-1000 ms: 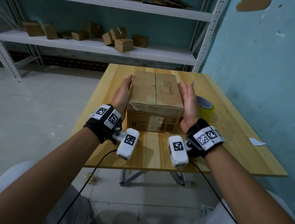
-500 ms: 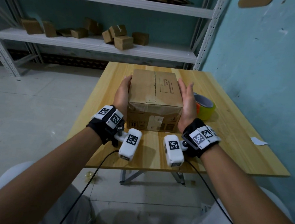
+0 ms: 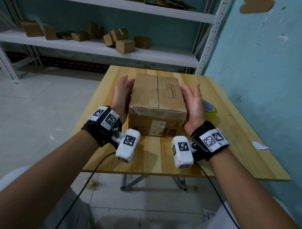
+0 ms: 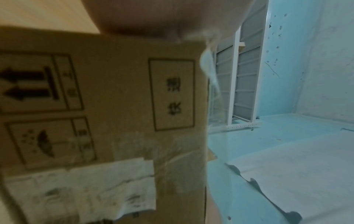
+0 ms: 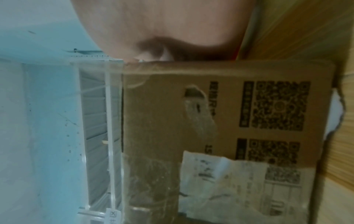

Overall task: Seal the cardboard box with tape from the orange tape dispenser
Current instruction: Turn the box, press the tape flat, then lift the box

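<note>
From the head view, the cardboard box (image 3: 157, 106) sits on the wooden worktop (image 3: 232, 135), its top flaps closed with the centre seam running away from the person. The left hand (image 3: 120, 99) lies flat along the box's left side, fingers straight and together, palm against or just beside the cardboard; whether it truly touches cannot be told. The right hand (image 3: 193, 105) stands at the box's right side with fingers straight and slightly spread, palm turned toward the box, its heel close to the near right corner and the fingertips leaning a little away. Neither hand has anything in its grip. Just behind the right hand, on the worktop, a roll of yellow tape (image 3: 210, 111) shows partly; an orange dispenser body cannot be made out here. A small scrap of paper (image 3: 259, 146) lies near the worktop's right edge. Shelves (image 3: 101, 48) with small cartons stand beyond.

The left wrist view is blurred: the box's near face (image 4: 114, 106) with printed arrows and a torn white label fills most of it, the palm (image 4: 143, 18) above.

The right wrist view shows the same face (image 5: 229, 121) with square codes and a torn label, the palm (image 5: 172, 22) at the box's edge.
</note>
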A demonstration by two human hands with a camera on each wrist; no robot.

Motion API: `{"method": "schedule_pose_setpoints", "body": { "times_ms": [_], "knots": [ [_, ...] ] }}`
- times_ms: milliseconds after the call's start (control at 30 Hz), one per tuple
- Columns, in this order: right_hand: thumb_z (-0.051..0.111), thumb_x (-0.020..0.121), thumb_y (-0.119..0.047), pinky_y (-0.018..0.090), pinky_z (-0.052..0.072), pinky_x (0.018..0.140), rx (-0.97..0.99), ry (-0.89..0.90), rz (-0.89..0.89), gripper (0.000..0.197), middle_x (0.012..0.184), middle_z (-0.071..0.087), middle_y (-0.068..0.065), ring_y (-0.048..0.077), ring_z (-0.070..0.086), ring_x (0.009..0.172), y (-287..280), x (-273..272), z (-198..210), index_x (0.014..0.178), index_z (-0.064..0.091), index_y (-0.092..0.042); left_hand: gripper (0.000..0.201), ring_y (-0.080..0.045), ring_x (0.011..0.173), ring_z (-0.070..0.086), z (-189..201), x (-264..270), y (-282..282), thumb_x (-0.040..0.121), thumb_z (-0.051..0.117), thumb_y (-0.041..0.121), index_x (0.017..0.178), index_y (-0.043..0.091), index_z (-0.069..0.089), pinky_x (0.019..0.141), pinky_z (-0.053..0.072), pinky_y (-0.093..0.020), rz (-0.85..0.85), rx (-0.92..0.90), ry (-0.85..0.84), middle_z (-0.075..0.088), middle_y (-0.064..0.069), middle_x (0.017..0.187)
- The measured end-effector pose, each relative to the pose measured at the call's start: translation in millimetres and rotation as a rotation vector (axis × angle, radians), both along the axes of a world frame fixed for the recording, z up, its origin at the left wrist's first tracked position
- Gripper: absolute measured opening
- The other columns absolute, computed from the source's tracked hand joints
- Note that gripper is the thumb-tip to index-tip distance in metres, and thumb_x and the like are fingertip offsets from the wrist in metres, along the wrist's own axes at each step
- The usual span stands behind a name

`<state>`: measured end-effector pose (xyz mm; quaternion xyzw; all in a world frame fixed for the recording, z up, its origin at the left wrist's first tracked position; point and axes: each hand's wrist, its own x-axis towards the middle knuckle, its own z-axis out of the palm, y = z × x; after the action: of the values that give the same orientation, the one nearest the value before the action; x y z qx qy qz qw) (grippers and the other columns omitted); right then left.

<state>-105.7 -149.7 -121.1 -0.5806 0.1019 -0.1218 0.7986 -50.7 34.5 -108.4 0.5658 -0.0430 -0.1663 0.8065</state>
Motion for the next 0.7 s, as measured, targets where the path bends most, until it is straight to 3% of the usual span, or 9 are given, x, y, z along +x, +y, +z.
{"method": "schedule_pose_setpoints", "body": {
  "times_ms": [67,167,233,300,367,467,533,600,700],
  "knots": [
    [0.017,0.1,-0.065,0.048,0.043,0.107,-0.021,0.028,-0.017,0.063,0.123,0.064,-0.008,0.016,0.061,0.117,1.5,3.2,-2.4,0.144,0.045,-0.029,0.041,-0.016,0.102,0.063,-1.7,0.9,-2.4,0.1,0.029,0.046,0.119,0.021,0.056,0.08,0.049,-0.031,0.014,0.041,-0.027,0.064,-0.001,0.114],
    [0.016,0.103,-0.06,0.038,0.051,0.093,-0.068,0.044,0.006,0.055,0.112,0.065,-0.008,0.014,0.064,0.107,3.9,4.2,-1.7,0.143,0.043,-0.034,0.034,-0.012,0.077,0.07,-7.7,3.7,-4.9,0.1,0.032,0.045,0.103,0.024,0.059,0.065,0.055,-0.025,-0.018,0.085,-0.052,0.073,0.003,0.086],
    [0.014,0.104,-0.057,0.034,0.052,0.088,-0.101,0.042,-0.001,0.056,0.109,0.064,-0.011,0.011,0.064,0.105,4.4,5.7,-2.6,0.149,0.037,-0.034,0.043,-0.02,0.086,0.071,-6.8,2.0,-4.2,0.099,0.035,0.051,0.115,0.019,0.059,0.073,0.056,-0.03,-0.036,0.122,-0.057,0.073,-0.006,0.098],
    [0.015,0.103,-0.058,0.04,0.049,0.1,-0.12,0.052,-0.012,0.054,0.112,0.065,-0.011,0.014,0.062,0.112,5.6,5.7,-2.8,0.144,0.043,-0.037,0.047,-0.026,0.099,0.068,-8.7,3.2,-4.2,0.097,0.036,0.056,0.123,0.022,0.056,0.087,0.054,-0.038,-0.03,0.163,-0.054,0.069,-0.01,0.112],
    [0.019,0.103,-0.058,0.041,0.049,0.102,-0.118,0.057,-0.021,0.047,0.1,0.071,-0.011,0.014,0.066,0.105,6.4,4.7,-0.6,0.115,0.062,-0.041,0.05,-0.028,0.108,0.063,-8.1,2.7,-5.2,0.095,0.038,0.058,0.132,0.026,0.049,0.097,0.049,-0.044,-0.004,0.201,-0.062,0.062,-0.01,0.122],
    [0.024,0.106,-0.051,0.023,0.056,0.077,-0.251,0.045,-0.085,0.042,0.083,0.069,-0.013,0.001,0.068,0.08,7.3,0.2,7.9,0.089,0.06,-0.035,0.054,-0.027,0.119,0.053,-4.5,2.9,-5.4,0.096,0.037,0.055,0.143,0.028,0.037,0.103,0.044,-0.048,0.014,0.283,-0.133,0.05,-0.007,0.136],
    [0.035,0.106,-0.043,0.021,0.055,0.069,-0.385,0.011,-0.161,0.028,0.096,0.068,-0.006,0.0,0.068,0.081,5.6,-2.9,11.9,0.104,0.06,-0.031,0.053,-0.022,0.123,0.047,1.7,1.4,-2.6,0.098,0.041,0.049,0.146,0.031,0.03,0.099,0.045,-0.038,0.053,0.338,-0.234,0.04,-0.003,0.144],
    [0.051,0.101,-0.039,0.028,0.055,0.084,-0.519,-0.034,-0.173,0.029,0.121,0.064,0.003,0.01,0.065,0.105,-0.6,-5.9,11.6,0.125,0.057,-0.025,0.057,-0.016,0.131,0.036,6.7,-3.0,1.9,0.095,0.051,0.043,0.146,0.033,0.029,0.095,0.039,-0.03,0.096,0.393,-0.359,0.031,0.0,0.151],
    [0.067,0.092,-0.038,0.022,0.042,0.1,-0.764,-0.107,-0.098,0.051,0.142,0.045,-0.007,0.007,0.045,0.127,-4.2,-16.3,11.6,0.139,0.05,-0.027,0.064,-0.006,0.129,0.026,9.5,-14.8,6.2,0.087,0.065,0.038,0.143,0.032,0.035,0.094,0.037,-0.024,0.068,0.575,-0.621,0.022,0.006,0.155]
  ]
}}
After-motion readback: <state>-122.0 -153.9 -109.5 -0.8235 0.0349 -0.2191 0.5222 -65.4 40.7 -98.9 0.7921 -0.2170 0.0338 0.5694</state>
